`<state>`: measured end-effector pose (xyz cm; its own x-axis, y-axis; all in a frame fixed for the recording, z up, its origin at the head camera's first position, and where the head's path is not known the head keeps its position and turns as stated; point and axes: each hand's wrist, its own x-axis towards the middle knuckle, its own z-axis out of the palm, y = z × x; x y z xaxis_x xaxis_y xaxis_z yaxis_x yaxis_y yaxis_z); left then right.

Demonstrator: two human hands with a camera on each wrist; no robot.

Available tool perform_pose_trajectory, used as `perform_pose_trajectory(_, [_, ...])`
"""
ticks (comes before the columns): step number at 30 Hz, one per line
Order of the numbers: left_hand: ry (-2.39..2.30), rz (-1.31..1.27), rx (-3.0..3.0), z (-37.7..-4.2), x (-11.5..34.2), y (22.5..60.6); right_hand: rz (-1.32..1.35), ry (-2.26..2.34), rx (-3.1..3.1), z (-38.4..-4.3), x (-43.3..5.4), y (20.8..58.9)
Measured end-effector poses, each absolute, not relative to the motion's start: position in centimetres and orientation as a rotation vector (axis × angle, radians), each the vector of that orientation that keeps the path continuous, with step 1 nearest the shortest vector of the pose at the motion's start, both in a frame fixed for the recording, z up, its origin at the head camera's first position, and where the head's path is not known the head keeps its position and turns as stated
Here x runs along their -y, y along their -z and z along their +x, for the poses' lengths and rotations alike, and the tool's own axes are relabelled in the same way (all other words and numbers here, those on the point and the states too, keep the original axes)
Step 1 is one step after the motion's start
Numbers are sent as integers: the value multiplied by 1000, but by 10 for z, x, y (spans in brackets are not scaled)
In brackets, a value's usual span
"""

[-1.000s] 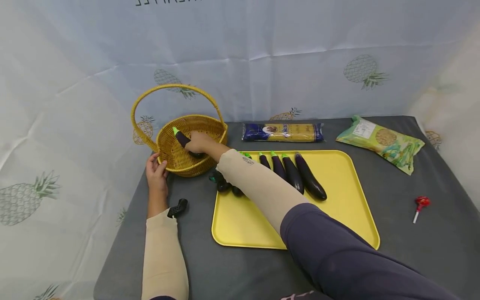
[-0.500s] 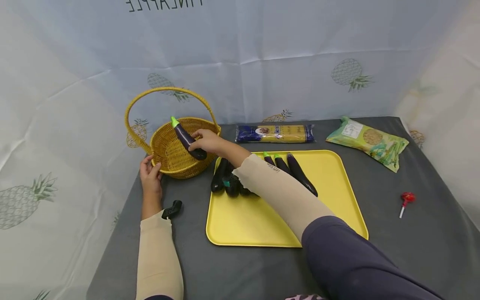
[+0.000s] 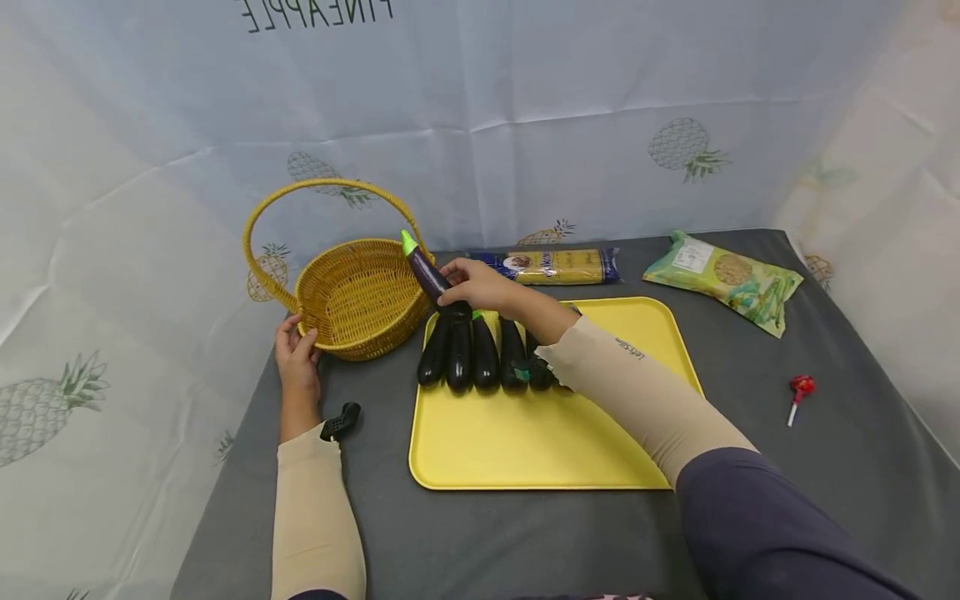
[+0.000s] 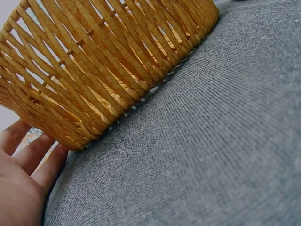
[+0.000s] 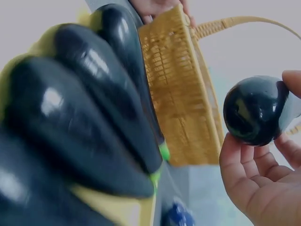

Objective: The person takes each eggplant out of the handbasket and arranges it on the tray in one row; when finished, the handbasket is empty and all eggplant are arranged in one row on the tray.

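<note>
In the head view my right hand (image 3: 480,287) holds a dark purple eggplant (image 3: 426,271) by its lower part, its bright green stem pointing up and left. The right wrist view shows the rounded end of that eggplant (image 5: 256,110) between thumb and fingers. It is over the left end of a row of several eggplants (image 3: 459,358) on the yellow tray (image 3: 517,454). My left hand (image 3: 297,354) grips the yellow wicker basket (image 3: 382,333) at its near left side, by the foot of the handle. Fingers (image 4: 33,153) lie against the woven wall in the left wrist view.
Behind the tray lies a blue and yellow pasta packet (image 3: 558,267). A green snack bag (image 3: 723,279) is at the back right, with a red lollipop (image 3: 801,387) nearer the front. A small black device (image 3: 341,422) sits beside the left wrist on the grey cloth (image 3: 517,542).
My right hand has lifted the eggplant out of the basket and carried it right, to above the tray's row. The left hand stays at the basket. The head view has shifted slightly.
</note>
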<state>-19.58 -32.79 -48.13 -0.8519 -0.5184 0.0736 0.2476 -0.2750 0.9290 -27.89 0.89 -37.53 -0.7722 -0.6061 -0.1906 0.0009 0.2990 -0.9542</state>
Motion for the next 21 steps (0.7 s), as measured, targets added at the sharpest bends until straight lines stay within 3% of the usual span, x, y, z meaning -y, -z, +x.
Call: perform_pose_trajectory(21, [2171,310,1479,-195,326,482,-72,1757,-2136,-253,-185,389])
